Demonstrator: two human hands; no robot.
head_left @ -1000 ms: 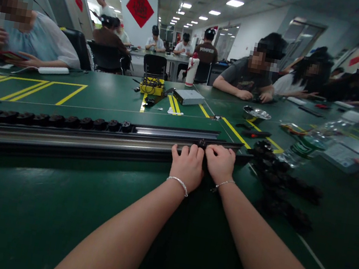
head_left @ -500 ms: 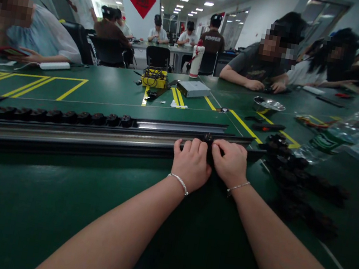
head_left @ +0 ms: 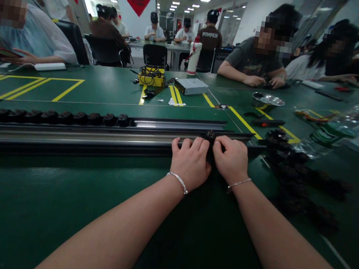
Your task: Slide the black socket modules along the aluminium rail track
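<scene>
A long dark rail (head_left: 72,138) with a shiny channel lies across the table in front of me. My left hand (head_left: 190,161) has its fingers curled over the rail near its right end, the thumb tucked on the near side. Just beyond those fingertips, a small black knobbed part (head_left: 210,135) sits at the rail. My right hand (head_left: 231,159) is closed in a pinch right beside this part; what lies between its fingertips is hidden. Behind runs a second rail (head_left: 181,124), with a row of similar black parts (head_left: 94,119) at its left.
At right lie a heap of black parts (head_left: 297,172) and a clear plastic bottle (head_left: 334,133). Farther back are a metal bowl (head_left: 267,101), a grey box (head_left: 191,86), a yellow cable-wrapped block (head_left: 152,76) and a white flask (head_left: 194,56). Other people sit around the table.
The whole view has shifted slightly. Both hands keep nearly the same place at the rail, and the small black part shows a little more between them.
</scene>
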